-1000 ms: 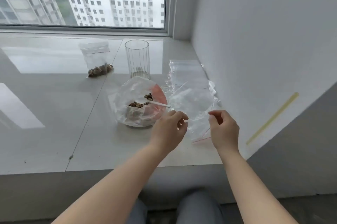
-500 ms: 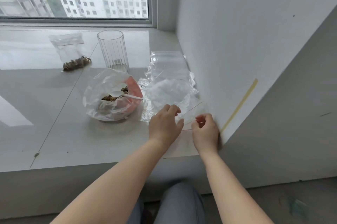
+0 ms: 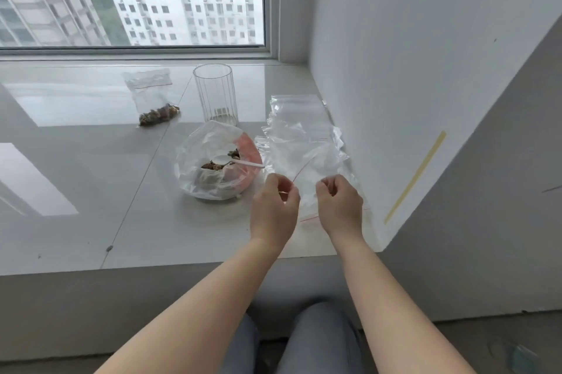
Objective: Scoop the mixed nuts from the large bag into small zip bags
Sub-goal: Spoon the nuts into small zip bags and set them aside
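A glossy pale-grey stone counter [image 3: 91, 179] runs under a window facing white tower blocks. On it sits a large clear plastic bag of mixed nuts [image 3: 217, 165], rolled open, with a white plastic spoon [image 3: 235, 160] resting inside. Just right of it lies a loose heap of small clear zip bags [image 3: 299, 130]. The left hand [image 3: 273, 206] and right hand [image 3: 339, 201] each pinch an edge of one small clear red-lined zip bag [image 3: 307, 179], lifted off the heap, seemingly to pull its mouth open. Farther back lie a filled small zip bag [image 3: 153, 102] and a ribbed clear glass [image 3: 216, 93]. The thin film could slip from the fingers, or an elbow could nudge the open nut bag and spill it.
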